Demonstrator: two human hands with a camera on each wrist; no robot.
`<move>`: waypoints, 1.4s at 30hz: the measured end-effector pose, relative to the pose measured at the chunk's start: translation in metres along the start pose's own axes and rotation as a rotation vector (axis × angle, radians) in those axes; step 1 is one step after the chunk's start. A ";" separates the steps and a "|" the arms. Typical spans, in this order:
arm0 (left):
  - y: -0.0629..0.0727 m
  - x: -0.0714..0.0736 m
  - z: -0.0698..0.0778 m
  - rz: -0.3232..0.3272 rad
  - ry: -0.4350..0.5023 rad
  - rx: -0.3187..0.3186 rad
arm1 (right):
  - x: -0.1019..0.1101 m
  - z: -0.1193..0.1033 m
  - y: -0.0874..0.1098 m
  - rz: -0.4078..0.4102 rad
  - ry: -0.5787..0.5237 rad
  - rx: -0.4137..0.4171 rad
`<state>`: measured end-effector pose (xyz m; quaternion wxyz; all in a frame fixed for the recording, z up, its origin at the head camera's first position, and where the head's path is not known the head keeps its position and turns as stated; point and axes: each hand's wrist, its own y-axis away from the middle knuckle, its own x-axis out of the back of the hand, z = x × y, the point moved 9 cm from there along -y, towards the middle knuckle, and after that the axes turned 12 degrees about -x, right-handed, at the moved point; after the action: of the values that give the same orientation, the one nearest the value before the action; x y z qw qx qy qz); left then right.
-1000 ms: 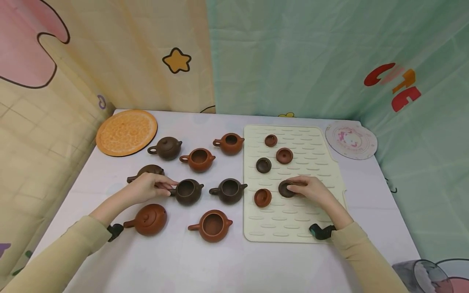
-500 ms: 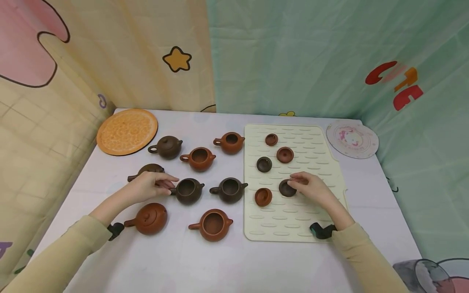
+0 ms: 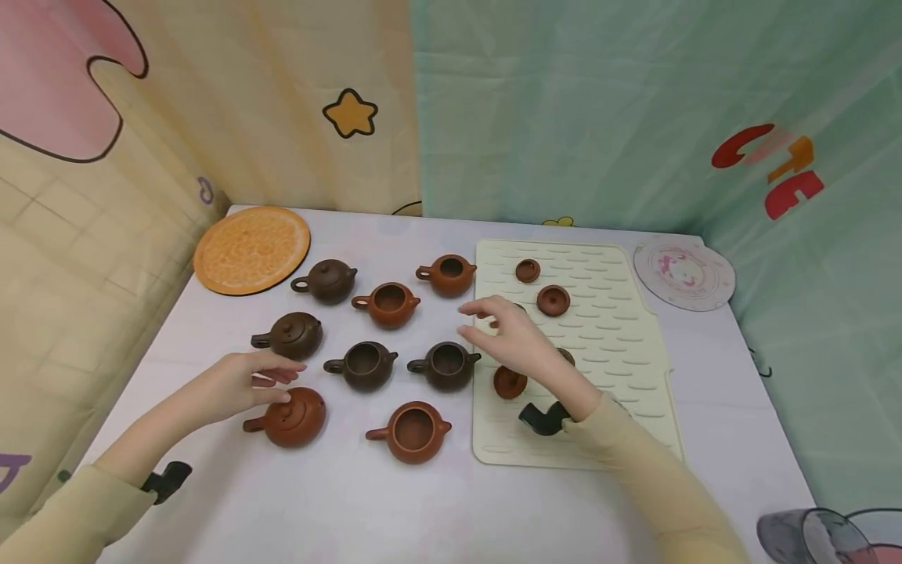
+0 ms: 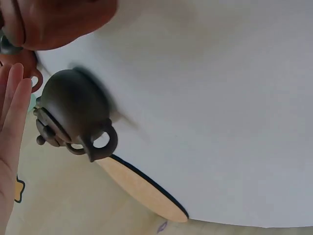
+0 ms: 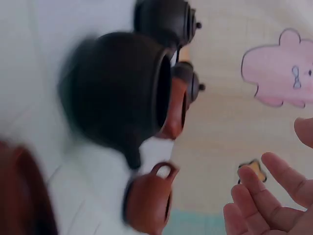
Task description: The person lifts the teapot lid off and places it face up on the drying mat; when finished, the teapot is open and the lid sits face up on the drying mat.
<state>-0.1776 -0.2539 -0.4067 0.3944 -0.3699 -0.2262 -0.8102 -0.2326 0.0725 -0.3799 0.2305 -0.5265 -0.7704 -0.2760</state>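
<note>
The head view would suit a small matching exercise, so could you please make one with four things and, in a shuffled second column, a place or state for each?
Things
1. Left hand
2. Orange disc
3. Right hand
4. Bottom-most teapot

Places and states
A. Near the far left corner of the table
B. Reddish-brown, with no lid on
C. Partly overlapping the lidded reddish-brown teapot in this view
D. Across the left edge of the cream mat in this view

Right pairs: 1-C, 2-A, 3-D, 4-B.
</note>
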 end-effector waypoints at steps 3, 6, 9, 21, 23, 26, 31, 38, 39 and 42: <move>0.018 -0.008 -0.009 -0.001 0.017 0.030 | -0.032 -0.047 -0.005 -0.089 0.009 0.118; 0.035 -0.011 -0.016 0.022 0.017 0.053 | -0.071 -0.088 -0.006 -0.192 0.042 0.200; 0.043 -0.013 -0.021 0.052 0.008 0.044 | -0.114 -0.119 -0.008 -0.283 0.158 0.257; 0.038 -0.028 -0.030 0.024 0.068 0.041 | -0.219 -0.153 -0.028 -0.420 0.532 0.238; 0.038 -0.029 -0.032 0.020 0.074 0.050 | -0.226 -0.154 -0.029 -0.418 0.572 0.255; 0.036 -0.030 -0.032 0.021 0.073 0.048 | -0.233 -0.154 -0.029 -0.414 0.612 0.279; 0.035 -0.032 -0.033 0.000 0.080 0.054 | -0.239 -0.155 -0.026 -0.378 0.658 0.315; 0.032 -0.033 -0.032 -0.023 0.101 0.069 | -0.238 -0.158 -0.024 -0.319 0.697 0.349; 0.031 -0.033 -0.032 -0.027 0.102 0.066 | -0.239 -0.159 -0.024 -0.310 0.712 0.359; 0.030 -0.033 -0.033 -0.032 0.110 0.071 | -0.241 -0.162 -0.021 -0.284 0.772 0.404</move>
<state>-0.1539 -0.2776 -0.4503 0.4058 -0.3070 -0.2388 -0.8271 -0.1605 -0.2064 -0.4192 0.5588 -0.2187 -0.7310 -0.3249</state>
